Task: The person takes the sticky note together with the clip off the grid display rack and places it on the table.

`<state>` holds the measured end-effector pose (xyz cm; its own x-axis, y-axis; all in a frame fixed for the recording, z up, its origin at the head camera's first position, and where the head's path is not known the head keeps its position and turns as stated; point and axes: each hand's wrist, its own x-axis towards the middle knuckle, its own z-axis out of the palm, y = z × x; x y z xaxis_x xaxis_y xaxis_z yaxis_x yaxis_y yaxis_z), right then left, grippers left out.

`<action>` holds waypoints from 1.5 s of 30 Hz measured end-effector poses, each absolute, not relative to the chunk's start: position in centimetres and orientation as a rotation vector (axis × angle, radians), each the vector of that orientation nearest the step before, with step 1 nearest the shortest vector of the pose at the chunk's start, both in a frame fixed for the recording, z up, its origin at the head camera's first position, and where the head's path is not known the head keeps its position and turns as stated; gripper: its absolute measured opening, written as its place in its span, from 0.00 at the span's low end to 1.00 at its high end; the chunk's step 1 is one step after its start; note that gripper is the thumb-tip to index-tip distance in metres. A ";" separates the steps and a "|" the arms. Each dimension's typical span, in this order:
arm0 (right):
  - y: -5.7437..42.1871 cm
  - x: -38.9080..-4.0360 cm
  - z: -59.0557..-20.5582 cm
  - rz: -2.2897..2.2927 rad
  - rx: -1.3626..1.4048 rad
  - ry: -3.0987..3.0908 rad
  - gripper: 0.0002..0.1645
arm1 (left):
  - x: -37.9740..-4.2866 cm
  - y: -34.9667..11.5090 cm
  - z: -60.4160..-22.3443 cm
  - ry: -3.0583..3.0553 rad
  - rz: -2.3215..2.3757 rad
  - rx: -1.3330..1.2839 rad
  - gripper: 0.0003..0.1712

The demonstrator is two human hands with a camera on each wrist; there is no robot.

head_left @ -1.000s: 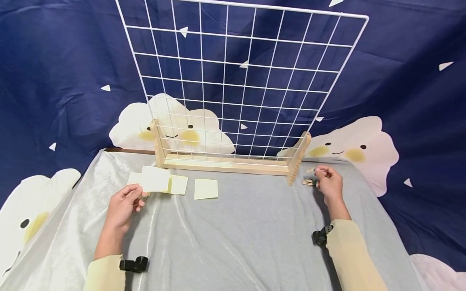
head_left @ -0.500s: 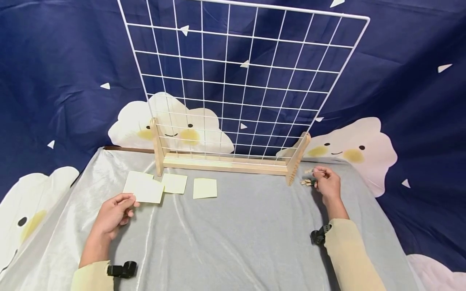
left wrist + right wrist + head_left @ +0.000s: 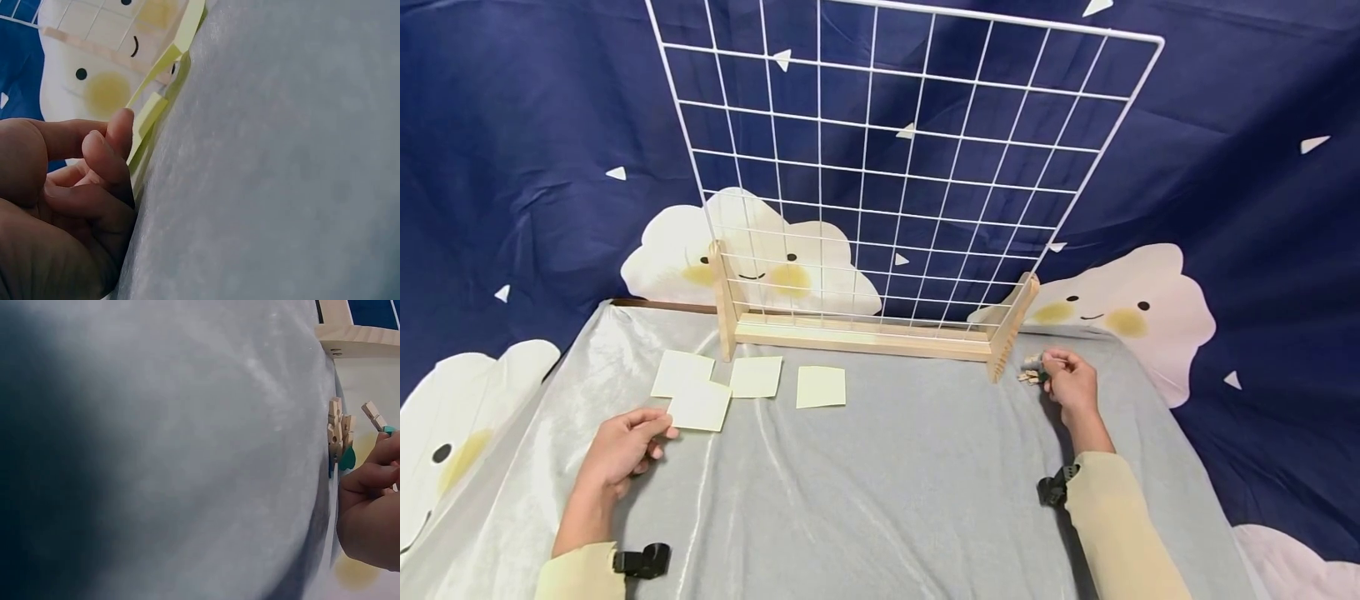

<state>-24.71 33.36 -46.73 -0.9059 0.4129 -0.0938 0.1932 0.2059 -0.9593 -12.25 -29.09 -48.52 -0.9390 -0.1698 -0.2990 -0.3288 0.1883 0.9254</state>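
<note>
My left hand pinches the near left corner of a pale yellow sticky note, held low over the cloth. In the head view it overlaps another note behind it. Two more notes, a middle one and a right one, lie in a row beside them. At the right, my right hand pinches a small wooden clothespin with a green piece by the fingertips. Several more clothespins lie clustered on the cloth just beside that hand, one showing a green shape.
A white wire grid rises from a wooden stand at the back of the table. Grey cloth covers the table. Behind hangs a dark blue curtain with cloud faces.
My left hand has drawn the sticky note down and left, from in front of the stand toward the near cloth. The right hand, still pinching the clothespin, has barely moved.
</note>
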 end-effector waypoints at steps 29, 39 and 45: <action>33.4 -24.9 -47.7 1.720 -0.660 -2.383 0.20 | -11.7 -29.6 -48.6 2.436 1.690 -0.507 0.23; 33.4 -24.7 -47.2 1.752 -0.671 -2.353 0.19 | -12.1 -29.7 -48.3 2.422 1.765 -0.550 0.24; 33.3 -24.4 -47.0 1.754 -0.677 -2.353 0.20 | -12.6 -29.2 -47.9 2.427 1.802 -0.518 0.24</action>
<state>-24.41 33.34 -47.04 -0.8910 0.4250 -0.1597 0.2745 0.2241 -0.9351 -12.58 -29.22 -47.89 -0.9402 -0.2233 -0.2573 -0.3110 0.2536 0.9160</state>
